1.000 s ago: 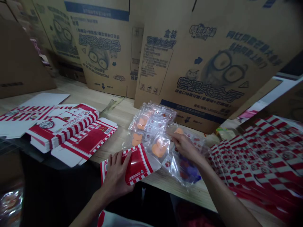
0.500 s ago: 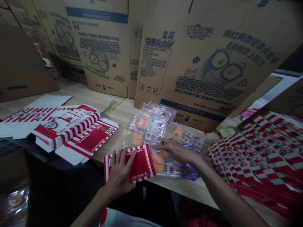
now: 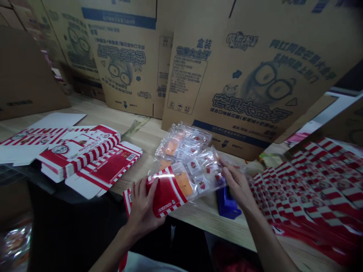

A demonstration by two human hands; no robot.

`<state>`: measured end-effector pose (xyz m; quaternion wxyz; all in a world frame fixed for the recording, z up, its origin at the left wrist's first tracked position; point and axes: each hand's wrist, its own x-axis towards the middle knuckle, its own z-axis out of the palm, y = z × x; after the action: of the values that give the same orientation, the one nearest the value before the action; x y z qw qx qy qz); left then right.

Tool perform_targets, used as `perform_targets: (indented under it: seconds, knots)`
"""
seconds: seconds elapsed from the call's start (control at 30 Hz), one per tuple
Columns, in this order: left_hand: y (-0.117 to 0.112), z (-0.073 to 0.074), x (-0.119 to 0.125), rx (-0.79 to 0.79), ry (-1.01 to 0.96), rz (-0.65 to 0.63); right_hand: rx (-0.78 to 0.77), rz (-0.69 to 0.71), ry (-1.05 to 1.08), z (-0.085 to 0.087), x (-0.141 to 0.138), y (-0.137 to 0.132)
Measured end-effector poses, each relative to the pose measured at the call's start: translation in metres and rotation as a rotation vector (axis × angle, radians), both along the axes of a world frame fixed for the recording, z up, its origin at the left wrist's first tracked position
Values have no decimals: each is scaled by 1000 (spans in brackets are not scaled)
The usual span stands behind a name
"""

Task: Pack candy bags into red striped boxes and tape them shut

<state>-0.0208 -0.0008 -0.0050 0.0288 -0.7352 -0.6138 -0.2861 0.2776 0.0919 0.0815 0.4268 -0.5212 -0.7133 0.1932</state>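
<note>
My left hand (image 3: pixel 143 206) is closed on a red-and-white striped carton (image 3: pixel 167 192), fingers across its printed face. Against the carton's right end lies a clear plastic packet (image 3: pixel 208 172) holding orange pieces and small printed sachets. Whether its left end is inside the carton or only against it, I cannot tell. My right hand (image 3: pixel 236 185) pinches the packet's far right end, raised off the table. Under that hand sits a blue plastic object (image 3: pixel 228 202), partly covered. Behind, more clear packets (image 3: pixel 185 139) lie in a pile.
Flat striped cartons (image 3: pixel 85 151) are stacked on the left of the wooden table (image 3: pixel 141 132). Rows of filled-out striped cartons (image 3: pixel 317 189) stand at the right. Large brown cardboard boxes (image 3: pixel 244 75) wall off the back. A yellow-green wrapper (image 3: pixel 270 159) lies near the right rows.
My right hand has moved right and taken hold of the packet's end, lifting and stretching it out from the carton. More of the blue object shows. My left hand keeps the carton, slightly tilted.
</note>
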Motion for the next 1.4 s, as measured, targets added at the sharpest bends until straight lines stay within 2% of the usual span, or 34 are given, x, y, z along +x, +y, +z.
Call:
perform_targets:
  seconds: [0.07,0.13,0.2,0.23,0.3,0.37,0.4,0.47,0.53,0.6,0.7,0.8,0.9,1.0,1.1,1.17,1.23,1.3,1.4]
  knots:
    - [-2,5,7,20,-22,-12,-65,134,16,6,-7,-12]
    - [-3,10,18,35,-59,-22,-63,291,-28,10,-24,-27]
    - [-5,15,28,48,-112,-7,-6,411,-116,9,-43,-43]
    - [-5,17,33,56,-140,12,50,411,-142,5,-52,-51]
    - [-8,20,43,76,-197,74,173,274,-78,-10,-66,-66]
    - [-12,22,51,91,-244,140,223,86,166,-30,-77,-81]
    - [-14,22,54,89,-262,164,195,22,315,-40,-81,-87]
    - [-20,21,57,55,-296,164,60,-18,577,-56,-85,-96]
    - [-25,16,56,-25,-360,93,-89,-13,738,-63,-82,-101]
    - [-27,9,51,-147,-487,-34,-200,10,820,-67,-73,-103]
    - [-27,-1,43,-334,-734,-238,-354,73,846,-75,-53,-108]
    - [-26,-11,43,-445,-917,-344,-462,78,824,-94,-38,-119]
    - [-28,-19,46,-574,-1096,-454,-465,43,781,-112,-33,-130]
    - [-29,-24,45,-722,-1219,-577,-438,21,699,-122,-33,-135]
    - [-25,-24,42,-741,-1086,-545,-401,-5,580,-123,-33,-135]
    - [-20,-22,40,-676,-905,-481,-375,-11,493,-121,-33,-133]
    - [-14,-19,40,-609,-821,-446,-350,-3,449,-117,-34,-130]
    - [-9,-17,43,-587,-914,-449,-320,9,451,-113,-35,-126]
    - [-4,-16,49,-604,-1204,-426,-310,-16,505,-112,-38,-120]
